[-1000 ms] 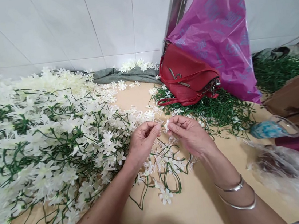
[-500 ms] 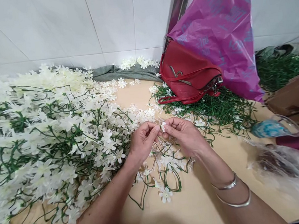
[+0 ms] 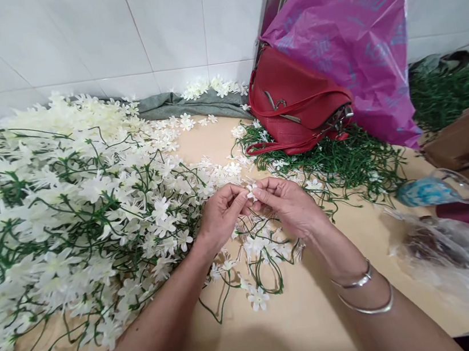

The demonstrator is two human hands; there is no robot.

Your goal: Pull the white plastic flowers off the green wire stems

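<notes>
A small white artificial flower (image 3: 252, 192) sits pinched between both hands, above the middle of the table. My left hand (image 3: 221, 214) is closed, thumb against forefinger at the flower's left side. From the right, my right hand (image 3: 288, 203) grips the same flower between thumb and fingers. Below the hands lie loose white blossoms and a looped green stem (image 3: 269, 277). White petals and pale stamens (image 3: 225, 171) are scattered just beyond the fingertips. To the left rises a large heap of white flowers on green stems (image 3: 71, 220).
A red handbag (image 3: 297, 98) rests on a pile of green stems (image 3: 371, 166), against a purple plastic bag (image 3: 355, 39). At the right are a cardboard box (image 3: 467, 139), a blue-and-white item in clear plastic (image 3: 429, 191) and a clear bag (image 3: 454, 267). A tiled wall (image 3: 174, 28) stands behind.
The white flower has turned slightly between my fingers, its petals now showing more spread. Both hands stay close together. The view has shifted a little.
</notes>
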